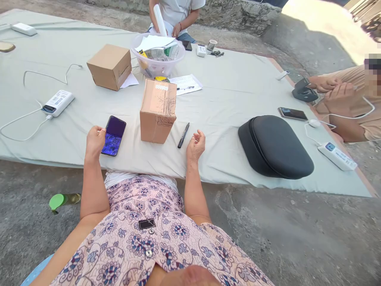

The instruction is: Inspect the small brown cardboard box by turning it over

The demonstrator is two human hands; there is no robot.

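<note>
My left hand point(94, 141) rests on the pale green cloth point(226, 103), fingers curled into a loose fist beside a dark phone point(114, 135) with a purple screen; nothing shows in it. My right hand point(195, 145) hovers at the cloth's near edge with fingers half curled and apart, holding nothing. A black pen point(183, 135) lies just left of it. Between my hands stands an upright taped cardboard box point(157, 110).
A second cardboard box point(110, 66) and a clear bowl of items point(157, 53) sit behind. A black case point(275, 146) lies right, power banks point(58, 103) with cables left. One person sits across, another at the right holds a device point(304, 91). A green-capped bottle point(64, 200) lies on the ground.
</note>
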